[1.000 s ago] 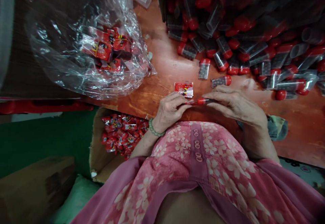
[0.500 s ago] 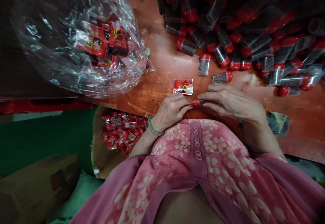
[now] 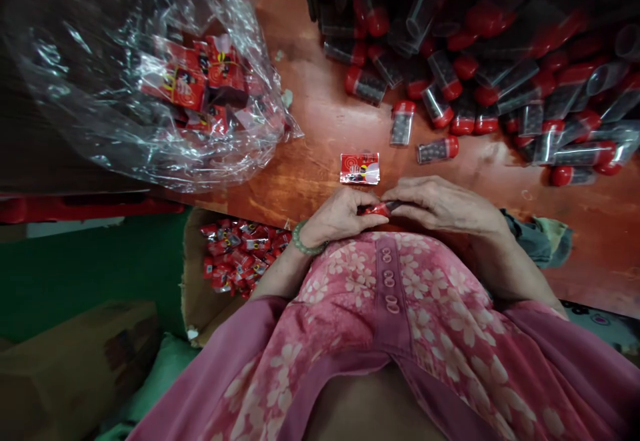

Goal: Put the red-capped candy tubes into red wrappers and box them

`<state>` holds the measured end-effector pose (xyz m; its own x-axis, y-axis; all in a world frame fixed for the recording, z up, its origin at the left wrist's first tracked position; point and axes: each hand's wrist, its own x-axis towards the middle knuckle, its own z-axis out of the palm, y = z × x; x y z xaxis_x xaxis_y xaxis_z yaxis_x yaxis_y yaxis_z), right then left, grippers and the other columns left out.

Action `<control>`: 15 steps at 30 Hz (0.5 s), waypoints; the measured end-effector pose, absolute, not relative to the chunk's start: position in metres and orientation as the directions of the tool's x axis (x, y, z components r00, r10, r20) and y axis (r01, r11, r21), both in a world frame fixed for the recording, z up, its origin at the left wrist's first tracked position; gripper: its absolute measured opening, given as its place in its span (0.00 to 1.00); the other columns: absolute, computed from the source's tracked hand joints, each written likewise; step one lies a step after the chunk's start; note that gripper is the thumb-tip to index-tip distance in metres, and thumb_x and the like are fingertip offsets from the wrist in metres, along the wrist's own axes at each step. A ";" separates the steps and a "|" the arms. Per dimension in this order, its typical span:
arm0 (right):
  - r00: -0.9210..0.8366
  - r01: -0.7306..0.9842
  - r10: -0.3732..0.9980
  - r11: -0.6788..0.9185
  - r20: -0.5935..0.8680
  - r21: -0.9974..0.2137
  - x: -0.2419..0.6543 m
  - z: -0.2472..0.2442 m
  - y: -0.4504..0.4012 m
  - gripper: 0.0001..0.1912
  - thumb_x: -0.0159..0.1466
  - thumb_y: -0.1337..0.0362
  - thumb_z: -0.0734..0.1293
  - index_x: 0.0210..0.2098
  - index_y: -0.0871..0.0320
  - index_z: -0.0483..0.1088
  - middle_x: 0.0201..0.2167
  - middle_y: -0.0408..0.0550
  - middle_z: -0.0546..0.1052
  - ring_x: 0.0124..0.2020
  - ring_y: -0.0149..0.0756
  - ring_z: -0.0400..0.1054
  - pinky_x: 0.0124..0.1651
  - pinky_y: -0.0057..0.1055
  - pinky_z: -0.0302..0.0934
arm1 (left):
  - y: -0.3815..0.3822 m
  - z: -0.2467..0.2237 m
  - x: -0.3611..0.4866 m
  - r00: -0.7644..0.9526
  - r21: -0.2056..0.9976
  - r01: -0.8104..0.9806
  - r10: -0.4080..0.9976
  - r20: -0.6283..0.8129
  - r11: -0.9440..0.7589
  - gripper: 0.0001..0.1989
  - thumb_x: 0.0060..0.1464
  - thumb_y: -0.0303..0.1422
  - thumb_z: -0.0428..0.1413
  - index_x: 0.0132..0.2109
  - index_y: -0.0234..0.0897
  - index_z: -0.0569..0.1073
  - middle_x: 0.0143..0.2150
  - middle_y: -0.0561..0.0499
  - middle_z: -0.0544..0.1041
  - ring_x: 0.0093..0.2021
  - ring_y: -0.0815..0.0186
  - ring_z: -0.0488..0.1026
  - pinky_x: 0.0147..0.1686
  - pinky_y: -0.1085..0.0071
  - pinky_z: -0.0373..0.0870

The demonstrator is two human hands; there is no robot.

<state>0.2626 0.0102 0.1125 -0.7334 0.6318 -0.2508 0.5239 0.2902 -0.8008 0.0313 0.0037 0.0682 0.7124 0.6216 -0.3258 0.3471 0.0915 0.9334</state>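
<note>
My left hand (image 3: 343, 214), with a green bead bracelet at the wrist, is closed on a small red-capped tube (image 3: 379, 209) just in front of my body. From the other side my right hand (image 3: 435, 202) pinches the dark end of the same tube. The fingers partly cover it, so its wrapping cannot be made out. Just beyond my hands a small stack of red printed labels (image 3: 359, 168) lies on the wooden table (image 3: 320, 141). One tube of dark beads (image 3: 437, 150) lies on its side past my right hand; another (image 3: 403, 123) is behind it.
A big pile of red-capped tubes (image 3: 465, 88) covers the back right. Clear plastic bag (image 3: 240, 154) with red label bundles (image 3: 187, 84) sits at the left. Below the table edge, a cardboard box (image 3: 200, 301) holds wrapped red pieces (image 3: 245, 248). Dark cloth (image 3: 540, 238) lies right.
My hands have drawn closer together, with the right hand shifted left. The tube now sits deeper between the fingers of my left hand, which has turned slightly.
</note>
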 end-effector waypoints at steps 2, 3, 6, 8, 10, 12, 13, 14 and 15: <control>-0.719 0.477 0.659 0.237 -0.221 -0.847 0.265 0.112 0.010 0.15 0.72 0.60 0.62 0.51 0.58 0.77 0.44 0.52 0.81 0.43 0.40 0.74 0.49 0.36 0.65 | 0.007 0.070 0.030 0.713 0.943 0.294 0.622 -0.324 0.154 0.18 0.57 0.45 0.61 0.35 0.32 0.82 0.27 0.52 0.78 0.26 0.70 0.70 0.30 0.74 0.64; -0.702 0.452 0.681 0.202 -0.207 -0.869 0.266 0.111 0.010 0.15 0.72 0.59 0.62 0.51 0.58 0.77 0.44 0.52 0.81 0.44 0.39 0.74 0.49 0.36 0.66 | 0.008 0.071 0.028 0.685 0.946 0.264 0.654 -0.322 0.189 0.18 0.56 0.45 0.62 0.37 0.32 0.83 0.29 0.51 0.80 0.29 0.68 0.73 0.33 0.73 0.67; -0.610 0.364 0.763 0.027 -0.216 -0.931 0.268 0.103 0.008 0.14 0.70 0.56 0.66 0.48 0.57 0.77 0.40 0.48 0.81 0.39 0.36 0.74 0.45 0.34 0.67 | 0.011 0.071 0.020 0.537 0.943 0.119 0.779 -0.324 0.310 0.23 0.48 0.45 0.69 0.48 0.35 0.83 0.42 0.46 0.84 0.42 0.59 0.80 0.46 0.67 0.74; -0.533 0.269 0.797 -0.159 -0.284 -0.950 0.267 0.096 0.005 0.14 0.68 0.55 0.68 0.47 0.57 0.76 0.36 0.45 0.80 0.33 0.33 0.73 0.38 0.31 0.67 | 0.009 0.068 0.017 0.487 0.912 -0.047 0.806 -0.336 0.408 0.33 0.42 0.46 0.72 0.54 0.36 0.80 0.49 0.42 0.83 0.48 0.56 0.80 0.50 0.64 0.75; -0.475 0.142 0.806 -0.327 -0.354 -0.934 0.264 0.090 0.001 0.16 0.66 0.52 0.71 0.46 0.57 0.75 0.33 0.43 0.79 0.31 0.31 0.72 0.33 0.28 0.67 | 0.005 0.063 0.017 0.465 0.846 -0.216 0.814 -0.349 0.487 0.38 0.38 0.47 0.74 0.56 0.38 0.78 0.52 0.41 0.82 0.49 0.56 0.81 0.51 0.63 0.76; -0.450 0.015 0.805 -0.425 -0.386 -0.905 0.259 0.085 -0.002 0.18 0.64 0.51 0.73 0.46 0.57 0.75 0.32 0.43 0.79 0.30 0.31 0.73 0.31 0.26 0.68 | -0.001 0.058 0.024 0.444 0.785 -0.320 0.816 -0.370 0.531 0.36 0.37 0.46 0.75 0.54 0.38 0.79 0.53 0.42 0.82 0.51 0.56 0.80 0.52 0.63 0.76; -0.445 -0.041 0.807 -0.452 -0.389 -0.891 0.256 0.082 -0.004 0.18 0.63 0.51 0.74 0.46 0.57 0.75 0.32 0.43 0.79 0.30 0.30 0.74 0.31 0.26 0.68 | -0.005 0.056 0.029 0.428 0.767 -0.351 0.820 -0.379 0.538 0.34 0.36 0.46 0.75 0.51 0.38 0.80 0.52 0.42 0.82 0.51 0.56 0.80 0.54 0.62 0.76; -0.441 -0.092 0.809 -0.470 -0.388 -0.878 0.253 0.080 -0.005 0.18 0.62 0.52 0.74 0.46 0.57 0.75 0.32 0.42 0.78 0.29 0.29 0.73 0.30 0.25 0.68 | -0.007 0.054 0.034 0.411 0.757 -0.370 0.826 -0.386 0.538 0.31 0.36 0.45 0.75 0.48 0.38 0.80 0.51 0.43 0.83 0.51 0.56 0.80 0.55 0.62 0.75; -0.440 -0.131 0.810 -0.484 -0.387 -0.865 0.250 0.078 -0.006 0.18 0.62 0.52 0.75 0.45 0.57 0.75 0.32 0.42 0.78 0.29 0.29 0.73 0.29 0.24 0.68 | -0.009 0.052 0.039 0.387 0.755 -0.384 0.835 -0.391 0.531 0.29 0.36 0.44 0.75 0.46 0.38 0.81 0.50 0.44 0.83 0.51 0.57 0.80 0.56 0.62 0.75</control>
